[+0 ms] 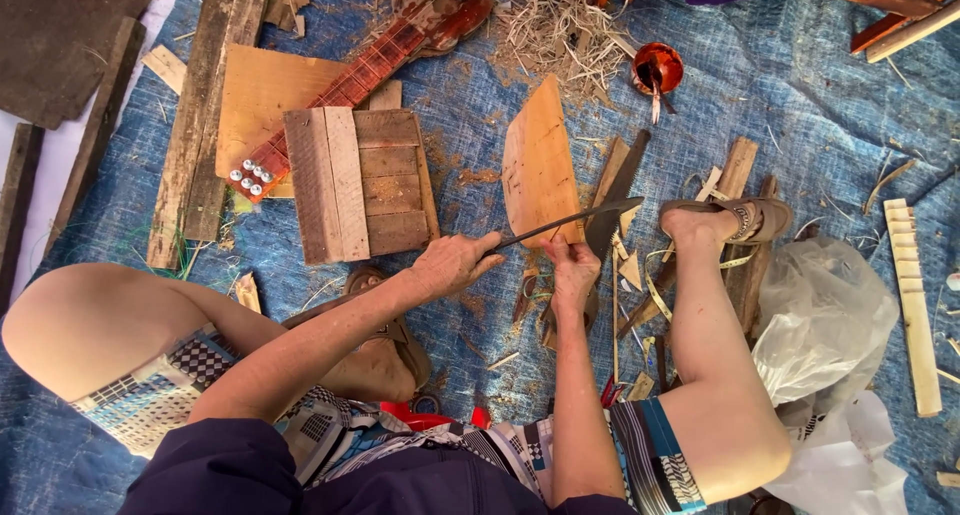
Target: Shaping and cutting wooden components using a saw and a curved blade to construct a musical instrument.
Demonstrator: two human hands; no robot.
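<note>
The left hand [455, 262] is closed tight around the handle of a dark blade [570, 220], which runs away from it to the right and slightly up, its broad end ending just short of the right foot [725, 220]. The right hand [572, 270] sits directly below the blade's middle, fingers curled shut on the lower end of a plank [538, 160]; how much of the plank's base it covers cannot be told. The plank stands up from that hand, away from the body, its rounded top edge near a heap of shavings [550, 25]. The blade crosses the plank's lower right edge, touching it. Left of the left hand, just beyond its knuckles, lies a slatted board [360, 180], with a red instrument neck [350, 85] slanting above it; a narrow strip of blue tarp [470, 145] stays open between board and plank. Right of the right hand, offcuts [630, 270] crowd the space up to the shin. Farther right are a plastic bag [825, 320] and a notched strip [912, 305]. A small red-brown pot [657, 67] sits beyond the foot.
</note>
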